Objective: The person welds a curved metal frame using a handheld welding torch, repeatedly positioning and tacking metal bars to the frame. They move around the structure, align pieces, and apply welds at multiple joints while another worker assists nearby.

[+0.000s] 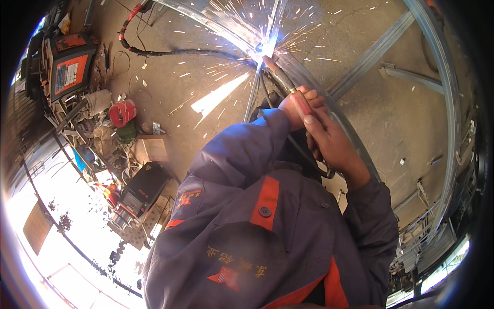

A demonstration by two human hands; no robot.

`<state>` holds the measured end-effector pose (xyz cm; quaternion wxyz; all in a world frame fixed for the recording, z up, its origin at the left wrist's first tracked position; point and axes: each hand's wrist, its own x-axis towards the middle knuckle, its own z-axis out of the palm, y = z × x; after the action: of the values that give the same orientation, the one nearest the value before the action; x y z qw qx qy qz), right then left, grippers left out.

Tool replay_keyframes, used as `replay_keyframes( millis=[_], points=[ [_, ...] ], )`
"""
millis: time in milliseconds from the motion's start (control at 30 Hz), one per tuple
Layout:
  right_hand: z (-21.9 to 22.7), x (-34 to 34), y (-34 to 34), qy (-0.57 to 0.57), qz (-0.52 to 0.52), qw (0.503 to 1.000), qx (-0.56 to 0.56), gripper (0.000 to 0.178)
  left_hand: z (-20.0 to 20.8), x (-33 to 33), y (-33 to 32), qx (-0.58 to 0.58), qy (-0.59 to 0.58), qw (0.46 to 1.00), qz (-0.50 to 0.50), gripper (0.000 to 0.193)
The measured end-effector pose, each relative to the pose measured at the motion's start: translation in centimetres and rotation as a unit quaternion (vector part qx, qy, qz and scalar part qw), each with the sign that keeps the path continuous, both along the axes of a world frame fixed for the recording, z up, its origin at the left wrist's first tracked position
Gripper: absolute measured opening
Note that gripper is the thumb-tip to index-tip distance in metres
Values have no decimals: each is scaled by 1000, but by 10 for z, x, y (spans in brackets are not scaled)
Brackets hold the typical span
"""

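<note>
A welding torch with a red handle points up and away, its nozzle end at a joint between metal bars. A blinding blue-white arc burns there and throws sparks in all directions. My left hand is closed around the front of the handle. Behind it, my right hand grips the rear of the handle, thumb lying along the top. The torch's black cable hangs below my right hand. Glare hides the weld itself.
Curved metal tubing and a diagonal bar are at the right. An orange-and-black machine, a red bucket-like container and a black case stand at the left. A dark cable crosses the floor.
</note>
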<state>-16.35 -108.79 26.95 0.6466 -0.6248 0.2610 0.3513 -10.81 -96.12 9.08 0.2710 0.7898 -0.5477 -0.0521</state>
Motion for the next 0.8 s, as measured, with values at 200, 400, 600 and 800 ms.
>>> replay_keyframes(
  millis=[200, 400, 600, 800],
  points=[
    [5, -4, -4, 44, -47, 998, 21, 48, -7, -3, -7, -38, -28, 998, 39, 19],
    [3, -3, -5, 25, -23, 999, 21, 48, -10, -6, -5, 41, -131, 990, 38, 18],
    [-1, -5, -4, 12, -12, 1000, 24, 46, -5, -2, -3, -1, -62, 998, 6, 16],
    [-7, -5, -5, -8, -5, 1000, 8, 46, -7, -1, -2, -31, -33, 999, 0, 19]
  ],
)
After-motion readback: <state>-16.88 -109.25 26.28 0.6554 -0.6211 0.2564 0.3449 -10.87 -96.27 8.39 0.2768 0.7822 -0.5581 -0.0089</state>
